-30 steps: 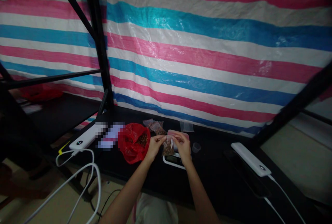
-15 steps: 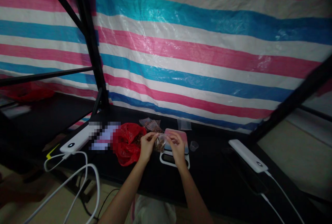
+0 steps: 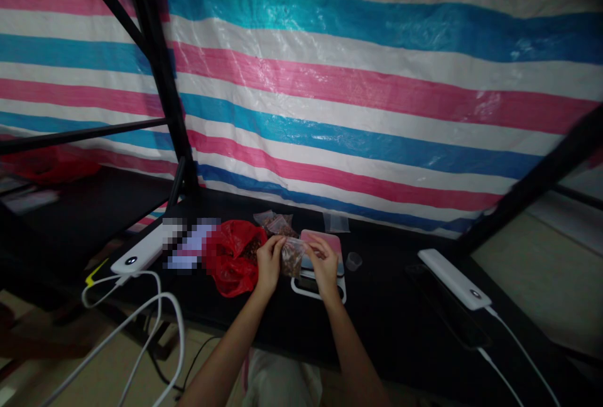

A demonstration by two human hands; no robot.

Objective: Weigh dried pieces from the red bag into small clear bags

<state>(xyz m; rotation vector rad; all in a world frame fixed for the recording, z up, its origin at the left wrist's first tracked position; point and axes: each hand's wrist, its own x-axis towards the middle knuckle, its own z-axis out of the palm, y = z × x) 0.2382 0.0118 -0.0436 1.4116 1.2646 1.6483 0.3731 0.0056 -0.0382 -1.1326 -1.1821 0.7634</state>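
On the tabletop [image 3: 377, 325], from left to right: a power bank [image 3: 141, 256] with a cable [image 3: 160, 325] running off the near edge, a pixelated item [image 3: 191, 245] just beside it, a plastic carrier bag [image 3: 230, 259], a kitchen scale [image 3: 319, 287], a small cup [image 3: 353, 261], and a second power bank [image 3: 455, 279] with a phone [image 3: 440, 306] just beside it. Behind the carrier bag, a pile of small plastic bags [image 3: 276, 223]; behind the scale, one flat plastic bag [image 3: 336, 223]. Over the scale's left edge, between the left hand [image 3: 270, 262] and the right hand [image 3: 325, 267], a small filled plastic bag [image 3: 292, 257]. Behind the tabletop, a tarp [image 3: 330, 80] on a metal frame [image 3: 157, 61].
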